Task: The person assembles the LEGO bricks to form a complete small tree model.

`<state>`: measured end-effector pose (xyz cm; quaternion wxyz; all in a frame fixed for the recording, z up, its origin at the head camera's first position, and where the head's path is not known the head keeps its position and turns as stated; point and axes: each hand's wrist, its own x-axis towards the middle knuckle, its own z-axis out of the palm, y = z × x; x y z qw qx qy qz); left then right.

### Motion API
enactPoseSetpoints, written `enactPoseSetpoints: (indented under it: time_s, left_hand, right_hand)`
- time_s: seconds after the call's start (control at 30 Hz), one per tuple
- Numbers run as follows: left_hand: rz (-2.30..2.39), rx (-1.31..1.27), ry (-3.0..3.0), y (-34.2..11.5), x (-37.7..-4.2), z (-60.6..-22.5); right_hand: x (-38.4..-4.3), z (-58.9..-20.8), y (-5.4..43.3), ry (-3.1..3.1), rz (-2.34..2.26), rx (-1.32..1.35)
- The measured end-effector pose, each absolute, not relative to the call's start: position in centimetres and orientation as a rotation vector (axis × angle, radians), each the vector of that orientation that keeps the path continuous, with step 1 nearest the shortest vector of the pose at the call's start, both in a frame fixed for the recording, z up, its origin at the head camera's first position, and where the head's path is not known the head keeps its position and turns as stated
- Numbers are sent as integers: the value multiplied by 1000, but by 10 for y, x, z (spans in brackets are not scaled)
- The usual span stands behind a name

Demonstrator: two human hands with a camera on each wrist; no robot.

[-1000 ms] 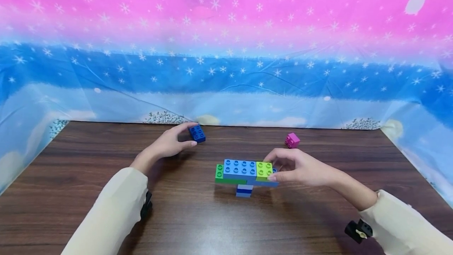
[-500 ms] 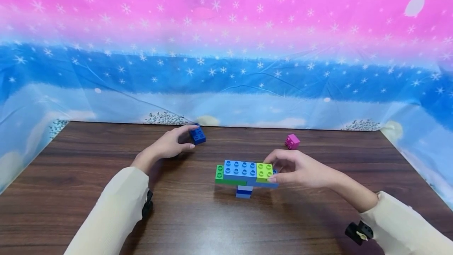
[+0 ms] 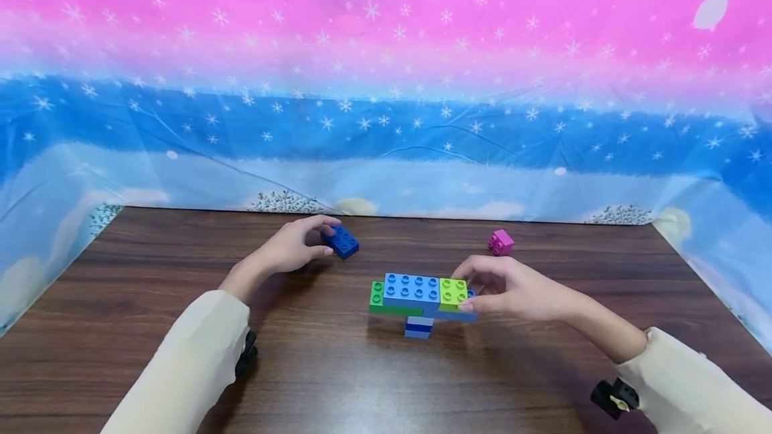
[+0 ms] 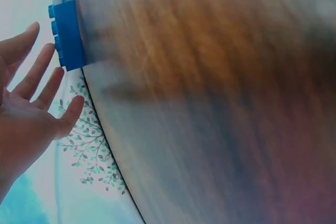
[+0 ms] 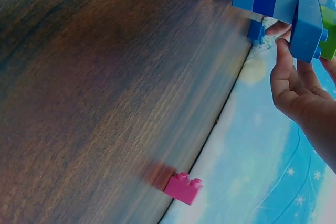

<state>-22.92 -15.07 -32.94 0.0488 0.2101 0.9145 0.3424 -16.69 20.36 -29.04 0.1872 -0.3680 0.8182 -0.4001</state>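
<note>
brick build (image 3: 411,290) | t-shaped, studded, blue and green | right grip (image 3: 521,292): pinching lime end | left grip (image 3: 292,246): wide

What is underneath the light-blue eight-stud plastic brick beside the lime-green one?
Beneath the eight-stud brick are a green plastic brick and another light-blue plastic brick; lower, a stacked blue column. Where they join is covered and cannot be seen.

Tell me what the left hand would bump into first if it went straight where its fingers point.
Most likely the dark blue brick, lying right at the fingertips of the left hand. Depth is unclear, so I can't tell whether they already touch.
</note>
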Motion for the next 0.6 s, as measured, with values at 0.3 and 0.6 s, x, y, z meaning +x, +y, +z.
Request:
enactPoseSetpoints:
  time_s: [0.3, 0.6]
  left_hand:
    - [1024, 766, 2810, -147, -232, -333]
    - [931, 753, 2801, -143, -232, -334]
  right_hand:
    - [-166, -290, 203, 2301, -1129, -1019]
    - [-168, -289, 203, 2293, -1132, -1043]
